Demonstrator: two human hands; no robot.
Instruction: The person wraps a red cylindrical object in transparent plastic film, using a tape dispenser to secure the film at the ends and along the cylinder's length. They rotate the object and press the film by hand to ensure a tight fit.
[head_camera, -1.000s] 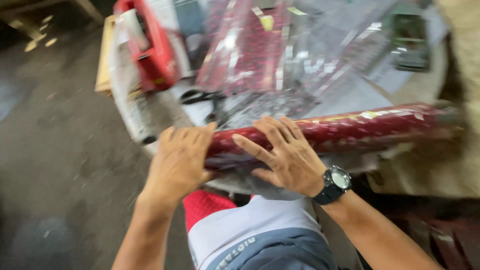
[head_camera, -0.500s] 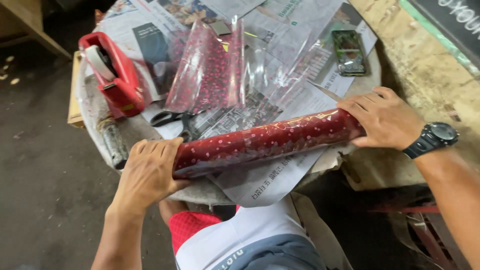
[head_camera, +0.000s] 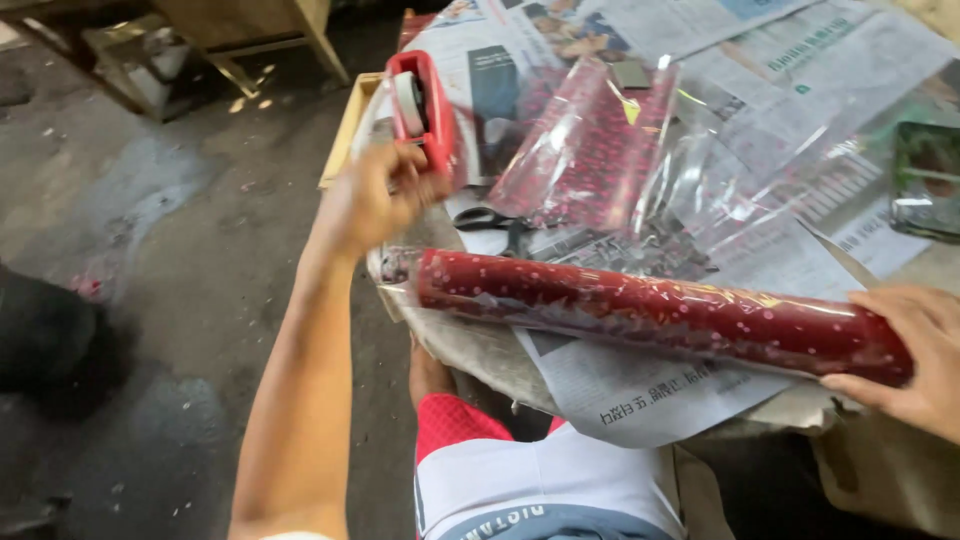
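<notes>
The red tape dispenser (head_camera: 425, 105) is gripped by the left hand (head_camera: 375, 195), fingers curled around it. The red wrapped roll (head_camera: 660, 315), lying across the newspaper-covered table (head_camera: 850, 60), is steadied at its end by the right hand (head_camera: 915, 350), fingers pressed on it.

Newspaper-covered table (head_camera: 470, 350) under red roll (head_camera: 650, 315)

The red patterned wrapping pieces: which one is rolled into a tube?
The long roll nearest the person, held at its end by the right hand. The other piece lies flat and loose behind it.
</notes>
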